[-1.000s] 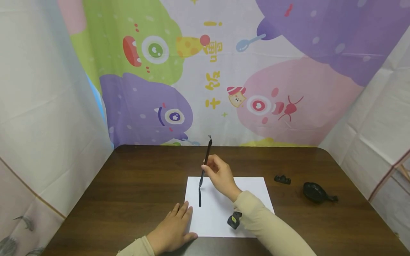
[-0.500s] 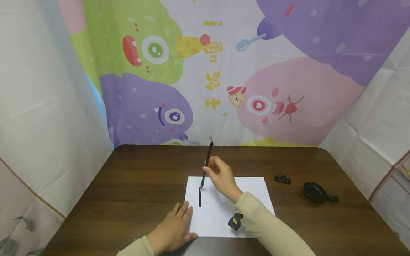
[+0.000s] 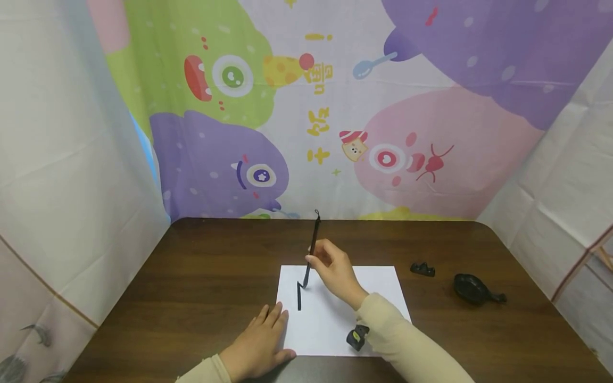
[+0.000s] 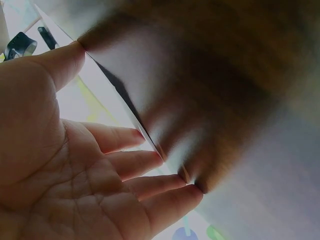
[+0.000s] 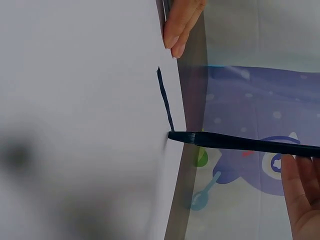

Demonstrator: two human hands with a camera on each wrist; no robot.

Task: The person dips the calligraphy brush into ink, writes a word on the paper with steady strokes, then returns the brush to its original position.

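Note:
Between the thumb and fingertips of my right hand (image 3: 337,271) is a dark writing brush (image 3: 313,239), held nearly upright in the head view. Its bristles meet the white sheet of paper (image 3: 321,338) near the upper left corner. A straight black ink stroke (image 3: 299,298) runs down the sheet there, and a short slanting line joins its top to the brush tip. In the right wrist view the brush's bristle end (image 5: 185,137) sits against the paper. My left hand (image 3: 256,340) lies palm down with spread fingers, its fingertips and thumb at the sheet's left edge.
On the dark wooden table (image 3: 206,276), right of the paper, stand a small black peaked brush rest (image 3: 422,269) and a black shallow dish with a stubby handle (image 3: 471,288). A cartoon-printed curtain (image 3: 321,191) hangs behind the table. My right wrist carries a small black camera (image 3: 356,337).
My right hand and brush have moved slightly right and nearer me. A short slanting ink line has appeared from the top of the stroke. My left hand has stayed put.

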